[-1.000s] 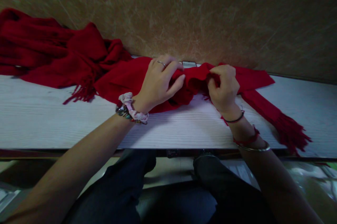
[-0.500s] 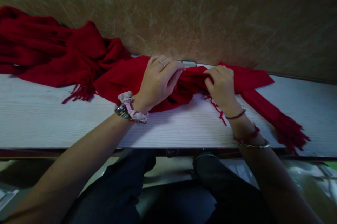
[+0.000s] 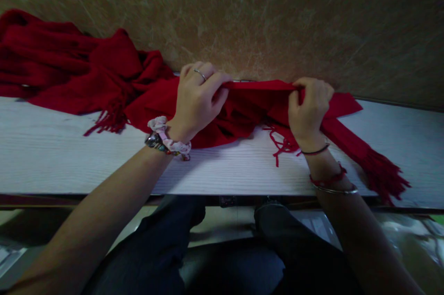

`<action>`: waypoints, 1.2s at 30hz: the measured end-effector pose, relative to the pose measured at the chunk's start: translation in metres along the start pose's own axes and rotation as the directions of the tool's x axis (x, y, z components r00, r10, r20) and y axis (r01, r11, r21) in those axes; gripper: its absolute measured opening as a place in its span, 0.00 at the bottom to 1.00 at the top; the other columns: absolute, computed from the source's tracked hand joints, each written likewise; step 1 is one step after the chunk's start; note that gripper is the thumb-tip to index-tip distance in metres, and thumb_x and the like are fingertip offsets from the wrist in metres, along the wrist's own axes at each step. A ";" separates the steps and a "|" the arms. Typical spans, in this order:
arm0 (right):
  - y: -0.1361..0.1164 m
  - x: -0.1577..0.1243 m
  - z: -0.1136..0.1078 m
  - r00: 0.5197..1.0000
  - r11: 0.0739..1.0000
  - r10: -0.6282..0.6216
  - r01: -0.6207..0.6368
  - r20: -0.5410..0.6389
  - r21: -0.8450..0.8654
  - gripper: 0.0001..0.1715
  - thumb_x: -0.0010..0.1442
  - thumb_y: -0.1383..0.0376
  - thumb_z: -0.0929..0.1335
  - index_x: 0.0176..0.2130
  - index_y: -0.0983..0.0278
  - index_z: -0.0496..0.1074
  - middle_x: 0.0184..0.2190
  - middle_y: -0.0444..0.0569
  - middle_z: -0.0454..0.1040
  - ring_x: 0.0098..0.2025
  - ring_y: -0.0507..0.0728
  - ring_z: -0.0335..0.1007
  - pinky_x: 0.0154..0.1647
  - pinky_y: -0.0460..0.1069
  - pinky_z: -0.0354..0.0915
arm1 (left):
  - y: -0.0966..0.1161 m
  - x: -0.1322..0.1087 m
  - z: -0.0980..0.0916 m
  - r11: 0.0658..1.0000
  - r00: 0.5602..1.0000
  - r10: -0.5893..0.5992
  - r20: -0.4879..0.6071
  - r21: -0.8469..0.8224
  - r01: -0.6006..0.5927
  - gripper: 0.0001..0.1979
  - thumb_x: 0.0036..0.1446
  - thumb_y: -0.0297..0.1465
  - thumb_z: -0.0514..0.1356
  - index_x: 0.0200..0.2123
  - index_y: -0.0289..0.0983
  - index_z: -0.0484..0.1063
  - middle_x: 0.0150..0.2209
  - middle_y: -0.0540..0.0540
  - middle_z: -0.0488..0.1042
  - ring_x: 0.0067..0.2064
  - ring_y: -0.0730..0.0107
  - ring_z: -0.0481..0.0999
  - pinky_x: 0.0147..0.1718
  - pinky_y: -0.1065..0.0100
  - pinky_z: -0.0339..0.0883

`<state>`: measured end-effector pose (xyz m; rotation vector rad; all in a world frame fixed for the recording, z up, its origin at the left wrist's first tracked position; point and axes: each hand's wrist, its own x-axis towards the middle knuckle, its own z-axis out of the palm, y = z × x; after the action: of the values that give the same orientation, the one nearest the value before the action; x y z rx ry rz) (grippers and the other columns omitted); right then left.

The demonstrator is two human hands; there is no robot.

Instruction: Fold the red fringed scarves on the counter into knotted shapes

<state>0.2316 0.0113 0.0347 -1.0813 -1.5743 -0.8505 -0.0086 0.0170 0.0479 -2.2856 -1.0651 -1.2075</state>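
A red scarf (image 3: 243,117) with fringed ends lies across the white table in front of me. My left hand (image 3: 199,101), with a ring on one finger, pinches its far edge. Further right, my right hand (image 3: 310,107) grips the same edge, thumb against fingers. Between both hands that edge is stretched straight and slightly raised, with loose folds below it. Thin red tassels (image 3: 282,142) hang out beside my right wrist. A folded red strip with a thick fringe (image 3: 385,172) points toward the front right; whether it belongs to the same scarf I cannot tell.
A rumpled heap of red fabric (image 3: 69,64) covers the table's left side, its fringe (image 3: 109,117) toward me. Behind the white wood-grain table (image 3: 86,161) rises a brown marbled wall (image 3: 243,17). My legs are under the table's front edge.
My hands have spread apart, the right moving right and the left slightly left. The scarf's edge between them went from bunched to taut. The tassels near my right wrist shifted.
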 end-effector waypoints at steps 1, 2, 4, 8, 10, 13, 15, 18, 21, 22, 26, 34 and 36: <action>0.000 -0.002 0.003 0.999 1.000 0.012 -0.012 0.048 -0.007 0.08 0.58 0.68 0.59 0.34 0.61 0.66 0.29 0.48 0.68 0.37 0.58 0.65 0.42 0.59 0.59 | -0.001 0.000 0.000 0.999 0.999 -0.031 -0.025 0.016 0.032 0.07 0.61 0.31 0.50 0.39 0.39 0.65 0.36 0.48 0.67 0.44 0.65 0.65 0.46 0.57 0.57; 0.000 -0.003 0.005 0.996 1.000 0.018 -0.017 0.087 -0.006 0.08 0.58 0.67 0.59 0.34 0.61 0.66 0.29 0.48 0.69 0.37 0.58 0.65 0.42 0.59 0.59 | -0.001 0.000 -0.001 0.998 0.997 -0.058 -0.043 0.029 0.059 0.06 0.61 0.30 0.50 0.39 0.38 0.65 0.35 0.48 0.66 0.43 0.65 0.65 0.45 0.57 0.58; -0.005 -0.005 0.006 0.989 1.000 0.014 -0.017 0.149 0.022 0.08 0.57 0.68 0.60 0.34 0.61 0.67 0.30 0.48 0.69 0.37 0.58 0.65 0.42 0.58 0.59 | 0.000 0.000 0.000 0.996 0.996 -0.076 -0.043 0.032 0.077 0.05 0.60 0.28 0.51 0.38 0.37 0.65 0.36 0.47 0.65 0.43 0.65 0.64 0.44 0.59 0.59; -0.022 -0.002 0.000 0.971 0.990 -0.048 0.015 0.234 0.140 0.08 0.57 0.68 0.60 0.34 0.61 0.68 0.30 0.47 0.71 0.36 0.57 0.66 0.43 0.56 0.59 | 0.007 -0.001 0.004 0.995 0.992 0.063 0.106 -0.078 -0.054 0.17 0.55 0.28 0.56 0.48 0.38 0.61 0.47 0.45 0.63 0.51 0.61 0.61 0.48 0.57 0.56; -0.030 -0.001 -0.004 0.966 0.983 -0.079 0.034 0.246 0.180 0.09 0.57 0.68 0.60 0.33 0.61 0.68 0.30 0.46 0.71 0.36 0.56 0.66 0.44 0.56 0.58 | 0.011 -0.002 0.006 0.986 0.976 0.133 0.170 -0.127 -0.112 0.23 0.52 0.29 0.58 0.52 0.38 0.58 0.50 0.44 0.63 0.53 0.59 0.60 0.50 0.55 0.53; -0.034 0.000 -0.007 0.966 0.977 -0.105 0.056 0.238 0.205 0.09 0.57 0.67 0.60 0.33 0.60 0.69 0.29 0.46 0.71 0.36 0.56 0.66 0.45 0.56 0.58 | 0.013 -0.004 0.009 0.980 0.964 0.171 0.202 -0.140 -0.144 0.21 0.53 0.27 0.56 0.51 0.39 0.61 0.45 0.45 0.67 0.49 0.60 0.64 0.50 0.55 0.53; -0.033 0.000 -0.006 0.967 0.980 -0.095 0.050 0.235 0.191 0.09 0.57 0.67 0.61 0.33 0.60 0.69 0.29 0.46 0.71 0.36 0.56 0.66 0.45 0.56 0.57 | 0.012 -0.005 0.009 0.979 0.963 0.177 0.201 -0.134 -0.152 0.16 0.54 0.26 0.54 0.47 0.40 0.64 0.40 0.46 0.69 0.46 0.62 0.67 0.48 0.55 0.54; -0.026 -0.001 -0.003 0.961 0.990 -0.058 0.021 0.271 0.139 0.08 0.56 0.68 0.61 0.33 0.60 0.69 0.30 0.46 0.71 0.36 0.56 0.65 0.45 0.56 0.57 | 0.009 -0.004 0.008 0.984 0.973 0.158 0.169 -0.114 -0.140 0.10 0.55 0.27 0.53 0.41 0.40 0.68 0.36 0.47 0.70 0.43 0.62 0.68 0.46 0.55 0.56; -0.017 -0.002 0.001 0.944 0.996 -0.015 -0.014 0.330 0.086 0.09 0.55 0.70 0.61 0.33 0.61 0.69 0.30 0.46 0.71 0.36 0.56 0.65 0.44 0.55 0.57 | 0.006 -0.002 0.005 0.991 0.987 0.111 0.119 -0.088 -0.101 0.09 0.56 0.28 0.52 0.39 0.39 0.68 0.36 0.47 0.70 0.43 0.61 0.68 0.46 0.55 0.57; -0.013 -0.003 0.003 0.939 0.997 0.006 -0.030 0.344 0.065 0.09 0.55 0.70 0.61 0.33 0.62 0.69 0.30 0.46 0.71 0.36 0.56 0.65 0.44 0.56 0.57 | 0.006 -0.002 0.005 0.993 0.990 0.097 0.107 -0.082 -0.088 0.09 0.56 0.28 0.52 0.40 0.39 0.68 0.37 0.46 0.70 0.43 0.61 0.68 0.46 0.56 0.58; -0.001 -0.002 0.002 0.951 0.995 0.102 -0.103 0.293 -0.013 0.09 0.55 0.70 0.60 0.33 0.62 0.68 0.30 0.49 0.70 0.38 0.58 0.65 0.42 0.57 0.57 | 0.003 -0.001 0.002 0.998 0.995 0.046 0.084 -0.052 -0.041 0.14 0.52 0.24 0.53 0.43 0.39 0.66 0.38 0.46 0.69 0.44 0.61 0.68 0.47 0.57 0.57; -0.018 0.002 -0.005 0.987 0.996 0.026 -0.039 0.157 0.079 0.07 0.55 0.70 0.61 0.31 0.63 0.68 0.28 0.48 0.70 0.35 0.57 0.66 0.40 0.56 0.60 | 0.003 -0.002 0.002 0.999 0.992 0.025 0.127 0.036 -0.030 0.23 0.50 0.23 0.55 0.50 0.41 0.63 0.47 0.43 0.65 0.51 0.54 0.62 0.49 0.52 0.54; -0.028 0.001 -0.006 0.973 0.990 -0.064 0.033 0.224 0.139 0.07 0.55 0.69 0.61 0.32 0.62 0.69 0.28 0.47 0.71 0.35 0.57 0.66 0.42 0.56 0.60 | 0.008 -0.003 0.004 0.995 0.979 0.101 0.175 -0.005 -0.102 0.24 0.51 0.25 0.57 0.53 0.41 0.60 0.50 0.43 0.63 0.53 0.54 0.60 0.50 0.52 0.53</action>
<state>0.2076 -0.0036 0.0372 -1.0753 -1.8290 -0.6592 -0.0015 0.0128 0.0440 -2.4473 -0.9936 -0.9791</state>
